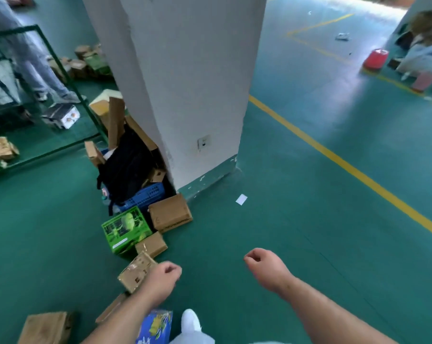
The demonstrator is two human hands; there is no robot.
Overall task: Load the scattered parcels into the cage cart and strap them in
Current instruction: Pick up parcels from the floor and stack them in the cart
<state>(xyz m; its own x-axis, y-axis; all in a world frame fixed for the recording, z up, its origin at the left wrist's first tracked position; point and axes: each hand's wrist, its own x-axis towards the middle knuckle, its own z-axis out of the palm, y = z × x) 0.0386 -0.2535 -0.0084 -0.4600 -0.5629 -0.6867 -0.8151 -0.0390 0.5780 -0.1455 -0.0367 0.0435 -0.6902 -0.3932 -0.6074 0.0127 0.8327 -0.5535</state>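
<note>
Head view: parcels scattered on the floor, both hands empty.
Left hand point(163, 276) hangs loosely curled just over a small brown cardboard parcel wrapped in glossy clear tape point(135, 273); right hand point(262, 264) is loosely curled, holding nothing. The parcel lies on the green floor point(284, 244) near the white pillar point(185, 70), with the green metal cage cart point(69, 78) away to the left. Judged light and stiff, with slippery tape: grip across opposite edges.

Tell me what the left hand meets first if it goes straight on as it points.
Along its forearm's line, the left hand would cross bare floor toward the white paper slip, then the pillar base. The taped parcel lies left of that line. Depth is unclear.
</note>
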